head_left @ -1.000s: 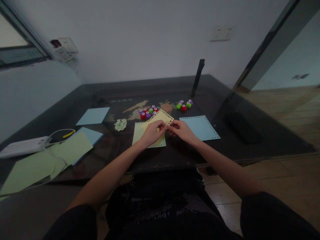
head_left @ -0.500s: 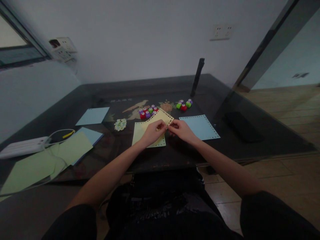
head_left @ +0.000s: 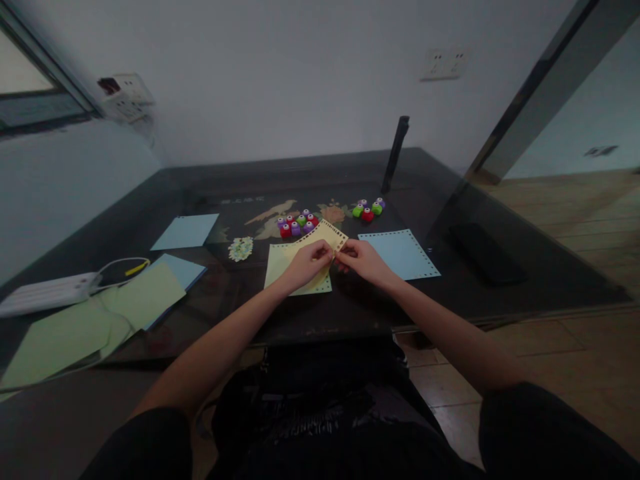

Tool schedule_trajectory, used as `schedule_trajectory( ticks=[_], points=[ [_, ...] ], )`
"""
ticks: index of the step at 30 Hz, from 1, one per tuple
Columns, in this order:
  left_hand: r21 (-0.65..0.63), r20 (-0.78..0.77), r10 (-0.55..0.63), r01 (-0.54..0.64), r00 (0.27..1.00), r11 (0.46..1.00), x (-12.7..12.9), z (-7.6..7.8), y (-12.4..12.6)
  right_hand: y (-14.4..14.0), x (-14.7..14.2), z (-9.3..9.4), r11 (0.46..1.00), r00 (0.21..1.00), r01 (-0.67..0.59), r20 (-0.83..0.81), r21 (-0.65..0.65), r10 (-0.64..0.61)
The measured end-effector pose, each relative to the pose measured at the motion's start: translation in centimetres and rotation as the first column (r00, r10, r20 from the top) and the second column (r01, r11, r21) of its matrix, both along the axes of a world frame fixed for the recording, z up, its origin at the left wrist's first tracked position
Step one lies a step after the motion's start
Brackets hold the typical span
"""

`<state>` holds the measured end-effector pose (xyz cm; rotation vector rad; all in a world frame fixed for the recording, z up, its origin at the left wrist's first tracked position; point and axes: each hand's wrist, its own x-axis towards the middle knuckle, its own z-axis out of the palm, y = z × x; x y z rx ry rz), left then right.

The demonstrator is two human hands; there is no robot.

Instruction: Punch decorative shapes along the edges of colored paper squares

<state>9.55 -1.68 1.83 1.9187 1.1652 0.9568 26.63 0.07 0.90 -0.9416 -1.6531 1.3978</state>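
Note:
Between my hands is a pale yellow sheet of paper (head_left: 330, 233) with a row of small punched holes along its edges. My left hand (head_left: 309, 261) pinches this sheet near its right edge. Close beside it, fingertips almost touching, my right hand (head_left: 367, 260) pinches the same edge; the fingers hide the exact spot. Under the held sheet lies another yellow sheet (head_left: 276, 265), also with holes along its edges. To the right of my right hand, a light blue sheet (head_left: 403, 255) with punched edges lies flat on the dark table.
Small coloured craft punches (head_left: 296, 228) stand behind the paper, with a second group (head_left: 368, 211) farther right. A flowered paper piece (head_left: 241, 249) lies left. Plain blue (head_left: 187, 232) and green sheets (head_left: 145, 293), a power strip (head_left: 55, 293) and a black phone-like object (head_left: 487, 253) lie around.
The held sheet's upper corner has shifted slightly to the right and down. Both hands stay in nearly the same place, still pinching the edge.

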Motion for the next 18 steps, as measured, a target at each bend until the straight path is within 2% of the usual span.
schedule_trajectory(
  ticks=[4, 11, 18],
  points=[
    [0.021, 0.000, -0.006, 0.006, 1.000, 1.000, -0.02, 0.07, -0.05, -0.03, 0.03, 0.20, 1.000, 1.000, -0.006, -0.021, -0.012, 0.005],
    [0.201, -0.113, 0.059, -0.035, 0.992, 0.979, 0.20, 0.47, -0.71, -0.30, -0.03, 0.51, 0.997, 0.996, -0.014, -0.090, -0.070, 0.008],
    [0.270, -0.116, 0.092, -0.057, 0.989, 0.961, 0.23, 0.57, -0.89, -0.61, -0.11, 0.78, 0.991, 0.987, -0.010, -0.160, -0.137, -0.012]
  ],
)
